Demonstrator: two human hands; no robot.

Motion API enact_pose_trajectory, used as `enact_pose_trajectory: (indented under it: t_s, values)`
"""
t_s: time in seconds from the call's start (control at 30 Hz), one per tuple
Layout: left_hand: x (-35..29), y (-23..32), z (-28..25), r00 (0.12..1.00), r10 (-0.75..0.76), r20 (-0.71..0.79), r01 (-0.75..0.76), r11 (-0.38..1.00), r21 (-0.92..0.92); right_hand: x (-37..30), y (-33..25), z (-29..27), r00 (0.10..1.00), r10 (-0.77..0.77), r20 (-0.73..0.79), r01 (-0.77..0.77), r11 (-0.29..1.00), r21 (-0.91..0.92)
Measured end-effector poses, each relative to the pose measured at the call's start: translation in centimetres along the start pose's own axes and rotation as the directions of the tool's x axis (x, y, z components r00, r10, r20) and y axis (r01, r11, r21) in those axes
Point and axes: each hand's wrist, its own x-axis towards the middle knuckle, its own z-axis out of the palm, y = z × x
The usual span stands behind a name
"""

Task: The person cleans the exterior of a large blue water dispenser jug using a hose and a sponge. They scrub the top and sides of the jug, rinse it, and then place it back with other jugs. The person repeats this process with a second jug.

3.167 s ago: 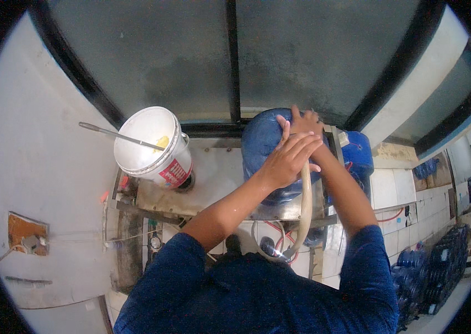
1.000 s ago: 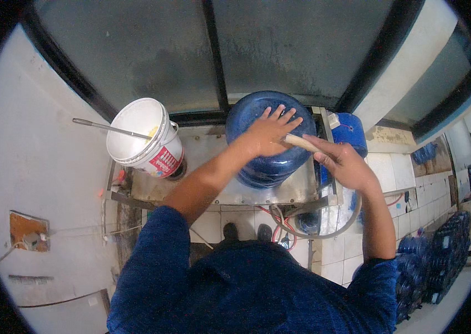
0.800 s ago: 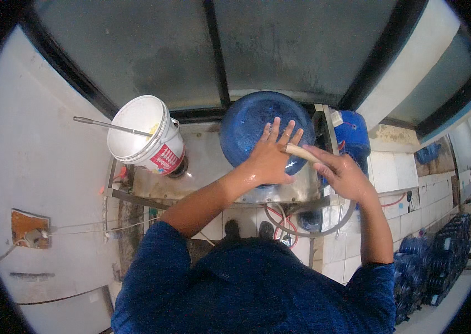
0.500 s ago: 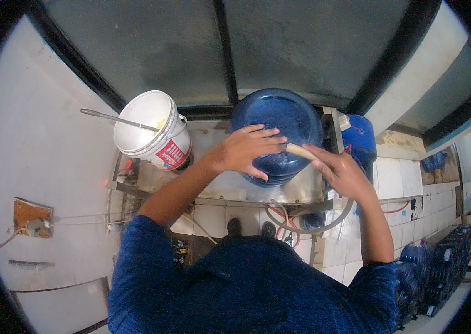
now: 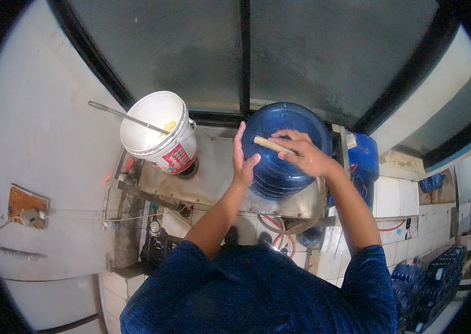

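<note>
A large, round blue water jug stands on the metal counter ahead of me, its broad flat end facing up. My left hand lies against the jug's left side, fingers stretched out and thumb apart. Over the jug's top, my right hand is closed around a beige hose, its end pointing left. I cannot make out any water leaving it. Left of the jug is a white bucket with a red label; a metal rod leans in it beside something yellow.
Large dark panes rise behind the counter. A blue container sits just past its right end. Grey and red hoses hang below the front edge. Stacked blue jugs fill the lower right. An electrical socket is on the left wall.
My left hand has moved from the top of the jug, near the hose tip, to its left side. The right hand has carried the hose end leftward over the top. The view has shifted slightly.
</note>
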Motion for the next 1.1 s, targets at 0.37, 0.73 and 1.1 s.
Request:
enact_pose_trajectory:
  t_s: [0.37, 0.73, 1.1]
  values:
    - [-2.3, 2.0, 3.3, 0.862, -0.338, -0.378, 0.288, 0.94, -0.183, 0.4, -1.1, 2.7, 0.979, 0.136, -0.149, -0.101, 0.97, 0.223]
    - [6.6, -1.5, -1.4, 0.788, -0.59, 0.178, 0.614, 0.729, -0.302, 0.4, -2.3, 3.4, 0.968, 0.145, -0.203, -0.142, 0.989, 0.027]
    - [7.4, -0.3, -2.0, 0.704, -0.698, 0.128, 0.709, 0.686, -0.162, 3.0, -1.8, 2.9, 0.981, 0.168, -0.098, -0.176, 0.982, -0.069]
